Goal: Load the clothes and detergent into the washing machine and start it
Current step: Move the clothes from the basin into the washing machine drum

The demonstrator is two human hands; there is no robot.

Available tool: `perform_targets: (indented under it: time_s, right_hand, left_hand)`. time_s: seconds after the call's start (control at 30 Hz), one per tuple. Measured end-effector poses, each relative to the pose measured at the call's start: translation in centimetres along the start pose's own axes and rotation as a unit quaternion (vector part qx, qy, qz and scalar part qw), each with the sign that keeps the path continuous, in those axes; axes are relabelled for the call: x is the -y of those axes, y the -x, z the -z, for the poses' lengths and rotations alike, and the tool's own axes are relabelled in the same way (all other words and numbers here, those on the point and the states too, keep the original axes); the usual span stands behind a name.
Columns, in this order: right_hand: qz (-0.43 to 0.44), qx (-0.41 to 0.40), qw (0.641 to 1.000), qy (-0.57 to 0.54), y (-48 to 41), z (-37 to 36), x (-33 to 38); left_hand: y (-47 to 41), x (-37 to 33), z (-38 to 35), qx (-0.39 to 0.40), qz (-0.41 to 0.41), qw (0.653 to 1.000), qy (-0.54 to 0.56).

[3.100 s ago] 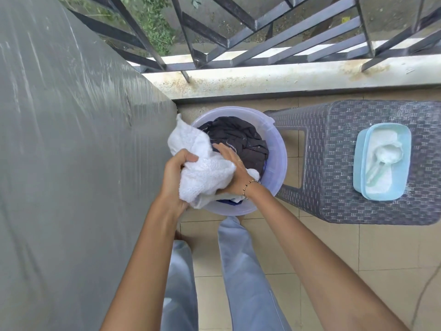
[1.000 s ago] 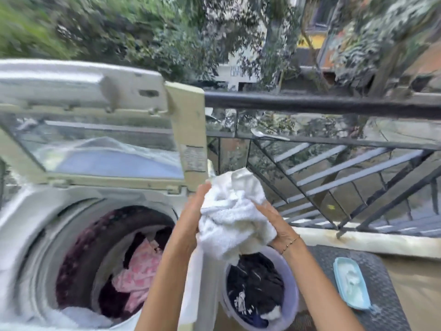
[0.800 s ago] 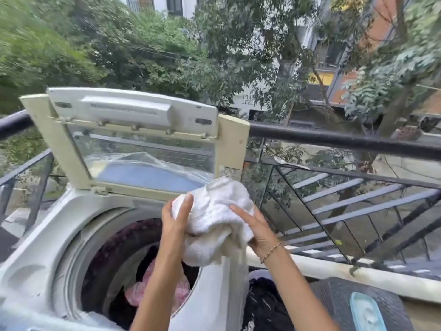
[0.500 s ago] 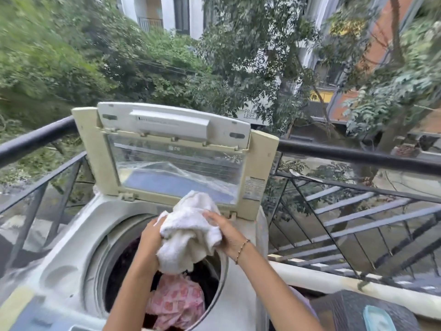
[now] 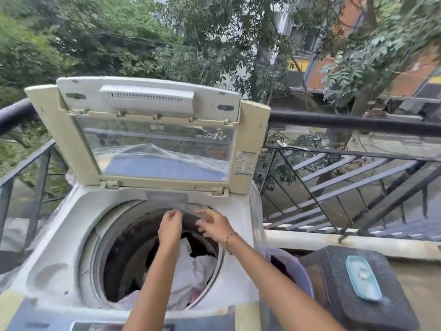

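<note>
Two hands counted above the drum mouth, neither gripping anything. Logged from the left:

- washing machine (image 5: pixel 59 235), lid (image 5: pixel 148 101) propped up along its back edge
- left hand (image 5: pixel 170 226) over the drum, fingers loosely curled, empty
- white towel (image 5: pixel 191 266) bunched inside the drum against the right wall, above a bit of pink cloth (image 5: pixel 194 296)
- right hand (image 5: pixel 213 226) near the drum's far rim, fingers spread and slack, somewhat blurred

Just beside the machine's right side: bucket (image 5: pixel 305 280) holding dark clothes (image 5: pixel 279 265). Further right: detergent box (image 5: pixel 364 278) on the stool (image 5: pixel 381 316) top.

Judged step: loading, partly done.

To do it well:
- Press the towel down off the wall so the load sits even.
- Lift the bucket's clothes loose, not wadded.
- Keep cloth clear of the rim so the lid can close.
- Dose detergent last.
</note>
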State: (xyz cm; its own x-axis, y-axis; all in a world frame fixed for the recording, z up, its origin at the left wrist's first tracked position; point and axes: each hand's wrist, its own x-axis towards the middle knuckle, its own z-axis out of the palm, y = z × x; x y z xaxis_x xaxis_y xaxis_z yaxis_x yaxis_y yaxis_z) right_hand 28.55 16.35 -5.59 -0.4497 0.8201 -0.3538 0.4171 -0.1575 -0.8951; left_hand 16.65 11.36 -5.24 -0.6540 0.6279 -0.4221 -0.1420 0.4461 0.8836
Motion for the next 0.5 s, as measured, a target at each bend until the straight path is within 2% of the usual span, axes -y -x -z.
perform_targets:
  time_s: [0.13,0.23,0.4,0.5]
  right_hand:
    - [0.048,-0.055,0.992,-0.099,1.6,4.7,0.0]
    - [0.064,-0.108,0.981,-0.145,2.9,9.0,-0.8]
    - [0.039,-0.156,0.970,-0.182,3.5,17.4,-6.0]
    - [-0.027,-0.171,0.970,-0.168,2.8,21.6,-10.9]
  left_hand:
    - [3.7,-1.6,-5.5,0.007,-0.060,0.997,0.048]
    - [6.9,-2.9,-10.0,0.062,-0.081,0.990,0.096]
    - [10.4,-2.7,-18.7,0.209,-0.049,0.969,0.118]
    - [11.4,0.0,-24.4,0.227,0.008,0.969,0.096]
